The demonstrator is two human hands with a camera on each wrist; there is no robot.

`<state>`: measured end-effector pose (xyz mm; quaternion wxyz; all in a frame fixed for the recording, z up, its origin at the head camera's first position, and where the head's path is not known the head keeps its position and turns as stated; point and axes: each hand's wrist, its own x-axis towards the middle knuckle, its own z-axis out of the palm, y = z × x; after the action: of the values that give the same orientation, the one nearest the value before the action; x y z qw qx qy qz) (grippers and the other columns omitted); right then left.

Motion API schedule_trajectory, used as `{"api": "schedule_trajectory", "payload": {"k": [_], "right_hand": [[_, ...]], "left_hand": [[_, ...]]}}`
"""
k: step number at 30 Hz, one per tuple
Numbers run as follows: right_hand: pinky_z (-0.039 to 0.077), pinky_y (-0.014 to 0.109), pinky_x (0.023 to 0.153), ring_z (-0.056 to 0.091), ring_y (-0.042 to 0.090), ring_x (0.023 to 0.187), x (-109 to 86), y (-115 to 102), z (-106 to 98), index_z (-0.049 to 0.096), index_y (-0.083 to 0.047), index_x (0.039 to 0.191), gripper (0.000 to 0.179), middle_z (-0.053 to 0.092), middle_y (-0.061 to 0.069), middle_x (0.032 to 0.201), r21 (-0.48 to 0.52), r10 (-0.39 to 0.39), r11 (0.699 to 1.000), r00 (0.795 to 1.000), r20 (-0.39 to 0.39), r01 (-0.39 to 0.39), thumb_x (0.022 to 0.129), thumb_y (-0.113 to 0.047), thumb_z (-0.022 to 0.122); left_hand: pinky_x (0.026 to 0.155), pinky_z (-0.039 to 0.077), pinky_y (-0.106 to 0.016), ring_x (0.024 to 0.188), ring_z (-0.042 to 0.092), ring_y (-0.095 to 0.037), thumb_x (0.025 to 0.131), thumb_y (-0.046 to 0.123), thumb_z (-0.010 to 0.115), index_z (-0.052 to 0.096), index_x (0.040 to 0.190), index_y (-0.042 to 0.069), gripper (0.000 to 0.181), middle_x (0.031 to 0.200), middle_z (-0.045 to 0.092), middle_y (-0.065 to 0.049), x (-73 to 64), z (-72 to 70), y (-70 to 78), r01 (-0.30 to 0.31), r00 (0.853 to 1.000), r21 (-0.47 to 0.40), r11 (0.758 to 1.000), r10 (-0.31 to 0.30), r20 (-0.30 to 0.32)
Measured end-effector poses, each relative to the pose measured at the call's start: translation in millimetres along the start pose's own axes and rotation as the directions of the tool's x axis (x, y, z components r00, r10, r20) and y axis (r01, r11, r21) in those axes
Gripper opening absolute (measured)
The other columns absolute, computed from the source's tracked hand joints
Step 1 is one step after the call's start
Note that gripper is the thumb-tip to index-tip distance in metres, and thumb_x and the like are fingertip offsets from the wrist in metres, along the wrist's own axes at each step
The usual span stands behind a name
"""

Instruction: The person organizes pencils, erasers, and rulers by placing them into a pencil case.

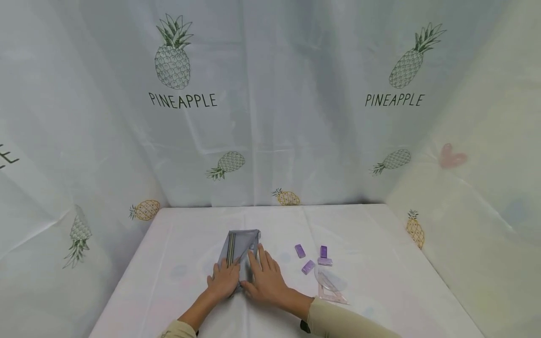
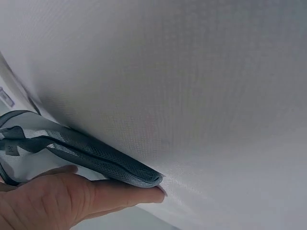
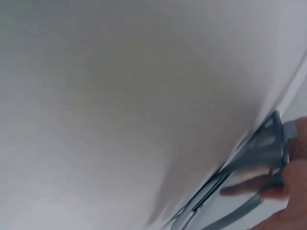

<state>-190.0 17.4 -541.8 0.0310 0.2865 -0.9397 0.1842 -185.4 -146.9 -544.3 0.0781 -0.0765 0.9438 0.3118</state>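
A flat grey, dark-edged mesh pouch (image 1: 225, 241) lies on the table in the head view, with thin dark and yellowish pencil-like sticks (image 1: 230, 249) along its left part. My left hand (image 1: 224, 281) holds its near left part; in the left wrist view one finger stretches along the dark edge (image 2: 110, 160). My right hand (image 1: 267, 280) is on the pouch's right side, fingers long and spread, thumb toward the left hand. The right wrist view has the pouch's dark rim (image 3: 254, 160) raised at the right thumb, with a fingertip showing through the see-through panel.
Right of the pouch lie several small purple blocks (image 1: 308, 267), like erasers. Nearer are a clear protractor (image 1: 336, 280) and a pinkish set square (image 1: 329, 296), overlapping. Pineapple-printed cloth walls (image 1: 296, 141) enclose the white table (image 1: 186, 244) at the back and sides.
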Motion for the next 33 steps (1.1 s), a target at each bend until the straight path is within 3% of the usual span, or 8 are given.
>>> {"api": "schedule_trajectory", "payload": {"k": [5, 10, 17, 24, 33], "right_hand": [[0.025, 0.065, 0.113, 0.017, 0.045, 0.150, -3.5, 11, -9, 0.016, -0.017, 0.160, 0.091, 0.000, 0.019, 0.166, 0.041, -0.025, 0.999, 0.999, 0.024, 0.024, 0.092, -0.069, 0.047], [0.019, 0.066, 0.116, 0.009, 0.039, 0.153, -7.2, 23, -13, 0.006, -0.028, 0.160, 0.093, -0.007, 0.011, 0.167, -0.006, -0.065, 0.998, 0.997, 0.031, 0.066, 0.089, -0.075, 0.043], [0.019, 0.067, 0.114, 0.012, 0.041, 0.152, -15.7, 37, -10, 0.014, -0.026, 0.160, 0.089, -0.005, 0.013, 0.167, -0.050, -0.108, 0.993, 0.994, 0.029, 0.109, 0.090, -0.075, 0.041], [0.016, 0.066, 0.116, 0.011, 0.041, 0.152, -19.9, 50, -15, 0.019, -0.023, 0.160, 0.089, -0.005, 0.013, 0.167, -0.035, -0.048, 0.998, 0.998, 0.044, 0.050, 0.090, -0.073, 0.042], [0.013, 0.067, 0.116, 0.009, 0.039, 0.153, -21.6, 83, -32, 0.021, -0.024, 0.159, 0.086, -0.002, 0.015, 0.167, -0.015, 0.057, 0.998, 0.997, -0.057, -0.058, 0.091, -0.070, 0.046]], "left_hand": [[0.104, 0.010, -0.082, 0.143, 0.012, -0.059, 0.104, 0.033, 0.029, 0.047, 0.146, 0.005, 0.054, 0.156, 0.024, -0.034, -0.1, -2.1, -0.6, -0.008, 1.000, -0.027, 1.000, 0.008, 0.005], [0.104, 0.010, -0.082, 0.143, 0.012, -0.060, 0.104, 0.031, 0.028, 0.048, 0.145, 0.004, 0.053, 0.156, 0.023, -0.035, -1.7, -3.1, 0.1, -0.012, 1.000, -0.034, 0.999, 0.012, 0.010], [0.105, 0.009, -0.081, 0.143, 0.012, -0.059, 0.103, 0.030, 0.027, 0.049, 0.144, 0.004, 0.054, 0.156, 0.023, -0.035, -2.1, -0.3, 0.7, -0.010, 1.000, -0.020, 1.000, 0.010, 0.013], [0.105, 0.009, -0.081, 0.142, 0.013, -0.058, 0.103, 0.029, 0.028, 0.050, 0.144, 0.003, 0.053, 0.155, 0.024, -0.035, -4.0, 1.3, 1.2, -0.006, 1.000, -0.028, 1.000, 0.007, 0.009], [0.106, 0.005, -0.081, 0.144, 0.008, -0.058, 0.105, 0.031, 0.026, 0.047, 0.145, 0.003, 0.053, 0.156, 0.020, -0.036, -5.0, -3.1, 0.0, -0.024, 0.999, -0.073, 0.997, 0.026, 0.030]]}}
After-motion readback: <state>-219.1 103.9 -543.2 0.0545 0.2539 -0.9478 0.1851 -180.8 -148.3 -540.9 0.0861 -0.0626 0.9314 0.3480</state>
